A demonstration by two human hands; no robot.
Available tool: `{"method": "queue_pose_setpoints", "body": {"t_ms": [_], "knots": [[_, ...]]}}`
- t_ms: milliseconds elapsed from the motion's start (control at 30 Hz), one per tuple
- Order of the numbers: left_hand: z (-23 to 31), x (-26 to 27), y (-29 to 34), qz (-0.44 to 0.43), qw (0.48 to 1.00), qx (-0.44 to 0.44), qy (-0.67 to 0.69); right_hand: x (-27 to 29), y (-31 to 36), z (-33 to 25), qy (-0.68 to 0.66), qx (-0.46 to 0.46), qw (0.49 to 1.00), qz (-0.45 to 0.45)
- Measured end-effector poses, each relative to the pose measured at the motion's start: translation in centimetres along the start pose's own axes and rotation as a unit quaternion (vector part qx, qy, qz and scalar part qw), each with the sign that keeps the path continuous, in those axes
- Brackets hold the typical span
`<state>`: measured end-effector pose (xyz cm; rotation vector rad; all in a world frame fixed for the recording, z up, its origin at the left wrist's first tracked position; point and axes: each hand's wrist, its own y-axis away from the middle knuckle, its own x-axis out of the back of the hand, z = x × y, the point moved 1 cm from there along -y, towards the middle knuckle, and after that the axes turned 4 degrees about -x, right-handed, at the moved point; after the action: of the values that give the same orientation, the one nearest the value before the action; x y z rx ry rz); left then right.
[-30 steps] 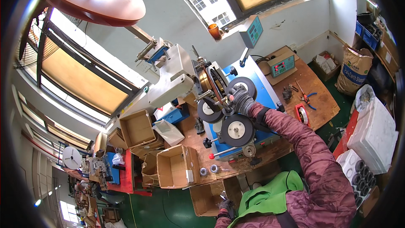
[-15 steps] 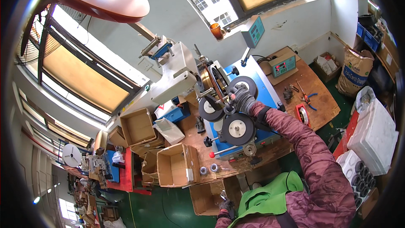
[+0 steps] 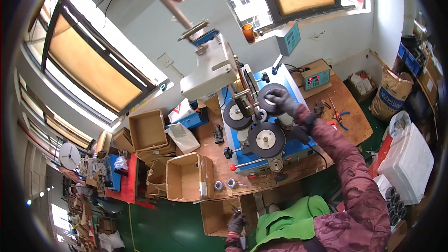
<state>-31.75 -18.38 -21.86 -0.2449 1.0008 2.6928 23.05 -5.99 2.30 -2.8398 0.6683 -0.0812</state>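
Note:
A blue winding machine (image 3: 298, 147) with three dark round wheels stands on a wooden bench (image 3: 212, 151). My gloved right hand (image 3: 281, 100) is stretched out and curls over the upper right wheel (image 3: 269, 94). The two other wheels (image 3: 237, 115) (image 3: 266, 139) turn free of my hands. My gloved left hand (image 3: 237, 224) hangs low at the bottom edge, over an open cardboard box (image 3: 215, 214) under the bench. Whether it holds anything is unclear.
Open cardboard boxes (image 3: 183, 177) (image 3: 148, 129) stand left of the machine, with two small metal rings (image 3: 224, 184) at the bench front. A green-faced control box (image 3: 316, 80) and pliers (image 3: 339, 114) lie to the right. White foam trays (image 3: 408, 163) and a sack (image 3: 389, 97) sit on the floor.
The view has tilted, so the machine now sits lower and more central. My right hand stays on the upper right wheel. My left hand stays low by the box.

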Motion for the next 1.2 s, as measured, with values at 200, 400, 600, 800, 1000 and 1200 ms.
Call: {"method": "queue_pose_setpoints", "body": {"t_ms": [200,400,600,800,1000,1200], "knots": [[10.1,-9.0,6.5,-0.073,0.993,-0.097,0.015,-7.1,15.0,-4.8,-0.118,-0.186,0.905,-0.363],[12.0,-17.7,5.2,-0.282,0.948,-0.102,-0.111,-16.3,26.0,1.4,-0.056,-0.276,0.891,-0.357],[7.9,-5.3,-6.3,-0.147,0.9,-0.219,-0.346,-16.4,27.7,7.1,-0.15,-0.483,0.852,-0.133],[8.9,4.0,-18.0,0.05,0.64,-0.269,-0.718,-17.9,31.0,9.8,-0.053,-0.565,0.814,-0.123],[5.2,6.0,-23.2,-0.01,0.523,-0.467,-0.713,-21.2,32.7,10.2,-0.043,-0.598,0.792,-0.111],[6.6,4.9,-21.8,-0.036,0.708,-0.331,-0.623,-21.1,31.2,11.7,0.086,-0.53,0.828,-0.164]]}}
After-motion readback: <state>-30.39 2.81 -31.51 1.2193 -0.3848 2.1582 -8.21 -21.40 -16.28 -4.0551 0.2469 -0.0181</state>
